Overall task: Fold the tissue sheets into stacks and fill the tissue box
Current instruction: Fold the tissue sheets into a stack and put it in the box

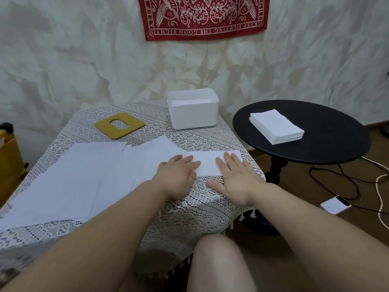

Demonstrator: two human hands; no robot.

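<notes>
Pressed flat under the straight fingers of left hand and right hand: a thin folded tissue, rectangular, on the lace tablecloth. Beyond, a smooth white open-topped tissue box; beside it a mustard lid with an oval slot. Left, loose flat sheets; right, a squared stack on the round black table.

Can't see how full the white tissue box is, its front wall hides most of the inside. The red wall cloth is cut off by the top edge, so only part of its lettering reads. The left hand and right hand cover both ends of the folded tissue, so its fold line is hidden. The loose sheets overlap; no telling how many. A yellow thing at the left edge is mostly cropped.
</notes>
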